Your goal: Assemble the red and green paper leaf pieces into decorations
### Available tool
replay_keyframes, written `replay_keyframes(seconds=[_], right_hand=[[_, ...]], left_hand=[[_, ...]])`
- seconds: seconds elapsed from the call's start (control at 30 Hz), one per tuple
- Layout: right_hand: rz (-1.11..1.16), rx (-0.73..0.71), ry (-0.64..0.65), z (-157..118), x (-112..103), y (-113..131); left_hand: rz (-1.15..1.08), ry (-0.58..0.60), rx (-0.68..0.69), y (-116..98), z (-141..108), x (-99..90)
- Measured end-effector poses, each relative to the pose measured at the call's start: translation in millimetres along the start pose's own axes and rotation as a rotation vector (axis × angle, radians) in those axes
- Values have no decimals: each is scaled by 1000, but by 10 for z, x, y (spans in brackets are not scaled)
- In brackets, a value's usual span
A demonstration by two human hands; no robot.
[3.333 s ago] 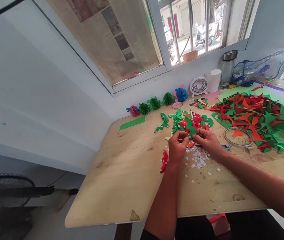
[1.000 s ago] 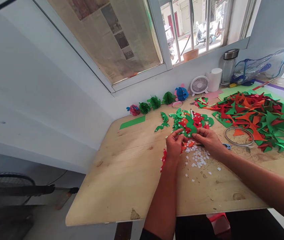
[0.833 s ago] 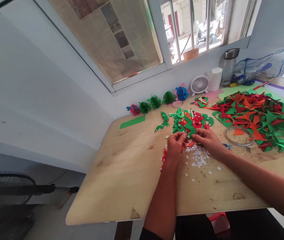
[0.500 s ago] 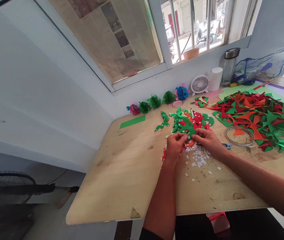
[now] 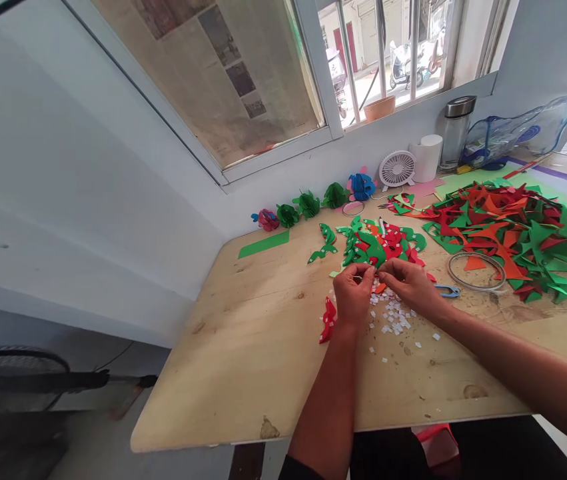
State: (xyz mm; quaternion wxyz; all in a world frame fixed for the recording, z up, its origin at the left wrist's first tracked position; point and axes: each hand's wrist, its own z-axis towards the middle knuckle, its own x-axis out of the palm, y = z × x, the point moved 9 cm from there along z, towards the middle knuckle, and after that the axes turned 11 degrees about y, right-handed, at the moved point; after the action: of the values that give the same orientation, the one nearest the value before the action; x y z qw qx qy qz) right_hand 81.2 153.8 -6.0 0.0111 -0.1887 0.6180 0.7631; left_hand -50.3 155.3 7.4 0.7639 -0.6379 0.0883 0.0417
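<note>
A: State of hands?
B: L hand (image 5: 354, 295) & R hand (image 5: 410, 287) nearly meet, right of ctr; fingers drawn close, can't tell if fully closed or on what.
A: Cut-paper pile (image 5: 398, 247)?
B: Just above the fingertips in frame, prob for quick reach. White squares (image 5: 397, 319) lie just below, likely same reason.
A: Paper scraps (image 5: 503, 230)?
B: Right side of frame, prob so they don't mix.

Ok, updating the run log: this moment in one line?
left hand: by paper cutouts, grip unclear; right hand: alongside, grip unclear; nearby: white squares, blue handle
</note>
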Motion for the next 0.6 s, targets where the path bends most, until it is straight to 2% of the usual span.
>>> replay_keyframes(seconds=[0.23,0.6], right_hand=[[-17,37,10,9,-5,-56],[-82,53,-11,19,-24,-90]], left_hand=[[-150,27,-110,145,28,25],[-208,69,-151,213,24,63]])
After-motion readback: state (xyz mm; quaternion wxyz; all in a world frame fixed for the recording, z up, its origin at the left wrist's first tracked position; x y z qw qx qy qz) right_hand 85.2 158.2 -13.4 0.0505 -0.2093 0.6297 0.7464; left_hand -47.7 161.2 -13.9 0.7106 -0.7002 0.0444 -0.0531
